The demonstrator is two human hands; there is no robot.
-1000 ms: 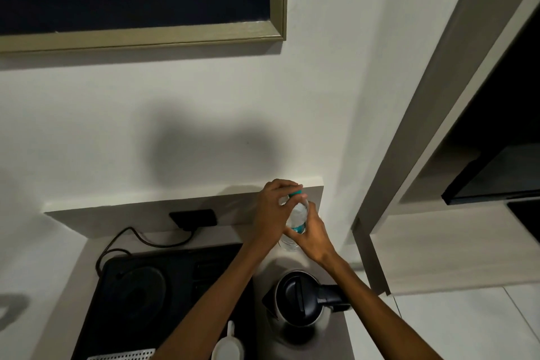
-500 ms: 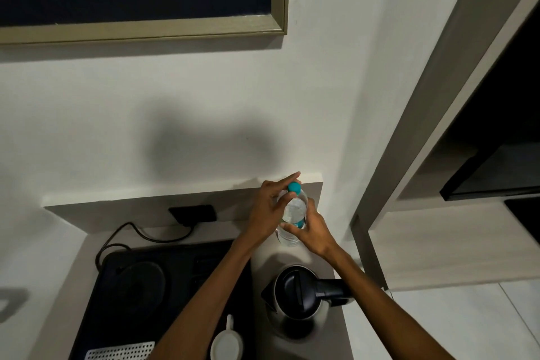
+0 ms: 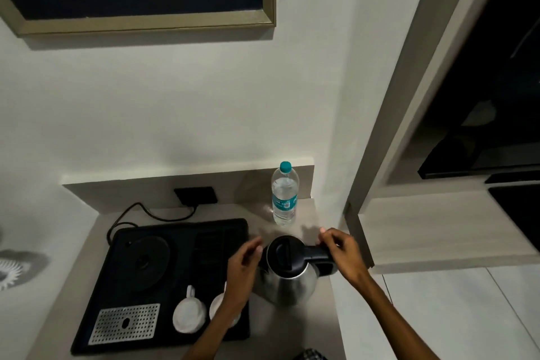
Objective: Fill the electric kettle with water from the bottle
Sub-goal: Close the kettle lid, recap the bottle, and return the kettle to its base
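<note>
The right hand is closing its grip on the kettle handle – likely steadying it – while the left hand is hovering spread beside the shut lid; the bottle is standing capped, far.

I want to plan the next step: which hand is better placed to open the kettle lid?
Probably the right hand: it is at the kettle handle, by the closed lid.

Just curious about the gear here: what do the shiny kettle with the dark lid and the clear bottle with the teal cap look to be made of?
The kettle body looks like brushed stainless steel: silvery with soft streaky reflections. Its black lid and handle seem matte plastic. The bottle appears thin clear plastic: see-through, with a printed teal label and a plastic-looking cap.
</note>
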